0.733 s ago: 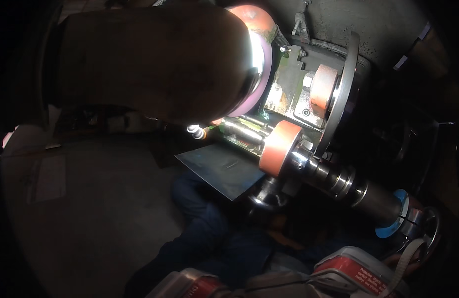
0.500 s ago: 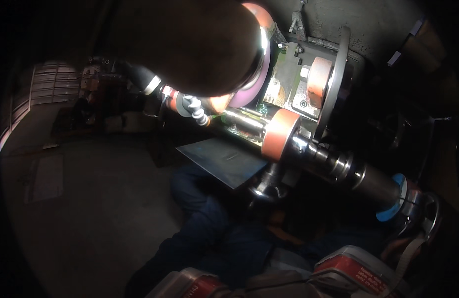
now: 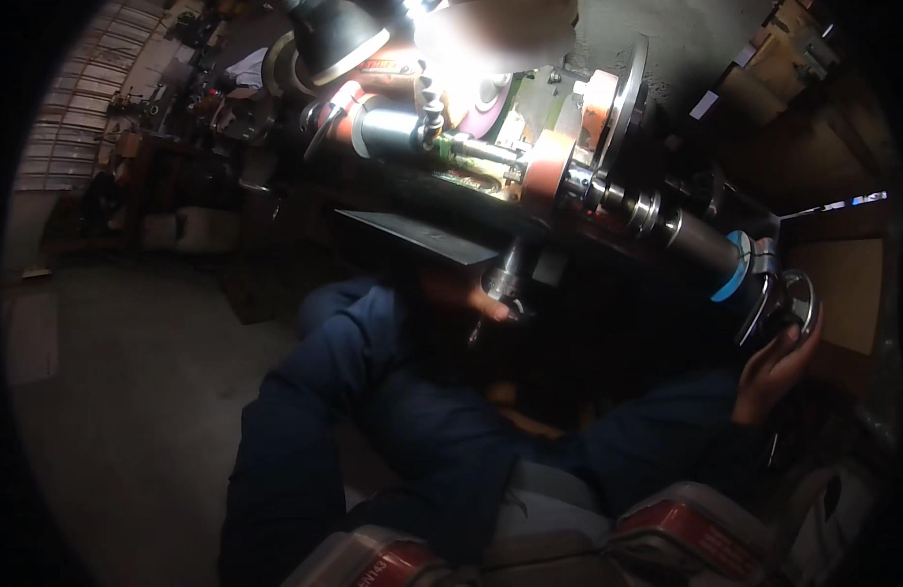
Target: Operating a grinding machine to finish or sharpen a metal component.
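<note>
Lamp head (image 3: 339, 39) lifted away since before — right hand (image 3: 776, 360) fingers grip handwheel (image 3: 793, 303); left hand (image 3: 466, 293) fingers curled, unclear.

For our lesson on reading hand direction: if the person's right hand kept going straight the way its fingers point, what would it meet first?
The right hand points up at the metal handwheel on the machine's shaft end; the fingers already seem to touch its rim, though the dim light hides the depth.

orange collars (image 3: 547, 168) on the silver shaft (image 3: 608, 196), blue ring (image 3: 735, 266), dark navy sleeves (image 3: 657, 440), grey floor (image 3: 119, 411)
</note>
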Demonstrator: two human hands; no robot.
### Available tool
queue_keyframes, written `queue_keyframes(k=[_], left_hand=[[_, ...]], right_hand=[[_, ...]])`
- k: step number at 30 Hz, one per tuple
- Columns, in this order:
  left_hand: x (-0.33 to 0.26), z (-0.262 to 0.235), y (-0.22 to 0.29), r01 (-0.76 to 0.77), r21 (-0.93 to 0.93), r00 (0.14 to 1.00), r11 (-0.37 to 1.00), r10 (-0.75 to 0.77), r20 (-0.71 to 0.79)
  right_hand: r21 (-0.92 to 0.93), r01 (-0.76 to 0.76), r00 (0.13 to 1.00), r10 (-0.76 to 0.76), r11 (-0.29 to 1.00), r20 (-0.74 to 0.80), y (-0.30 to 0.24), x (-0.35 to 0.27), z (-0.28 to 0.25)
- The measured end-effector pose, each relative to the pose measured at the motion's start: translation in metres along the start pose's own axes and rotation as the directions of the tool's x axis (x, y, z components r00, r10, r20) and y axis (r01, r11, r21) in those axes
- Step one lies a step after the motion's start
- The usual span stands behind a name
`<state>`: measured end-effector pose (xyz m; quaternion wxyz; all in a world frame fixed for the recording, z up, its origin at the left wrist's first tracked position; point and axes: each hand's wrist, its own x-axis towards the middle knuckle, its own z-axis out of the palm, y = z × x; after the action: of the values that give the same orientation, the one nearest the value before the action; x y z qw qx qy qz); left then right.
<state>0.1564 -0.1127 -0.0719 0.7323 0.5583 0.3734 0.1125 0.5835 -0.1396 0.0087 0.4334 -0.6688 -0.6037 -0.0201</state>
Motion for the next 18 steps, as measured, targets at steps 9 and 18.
queue_keyframes(k=[9,18], left_hand=[[-0.006,0.0,-0.007,0.049,0.2,0.992,0.979,-0.024,-0.123],[-0.007,0.0,-0.014,0.177,-0.08,0.984,0.981,-0.178,-0.006]], right_hand=[[-0.082,-0.098,0.995,0.098,0.992,-0.001,-0.007,0.009,0.0],[-0.177,0.122,0.966,-0.158,0.977,-0.205,-0.016,-0.002,0.006]])
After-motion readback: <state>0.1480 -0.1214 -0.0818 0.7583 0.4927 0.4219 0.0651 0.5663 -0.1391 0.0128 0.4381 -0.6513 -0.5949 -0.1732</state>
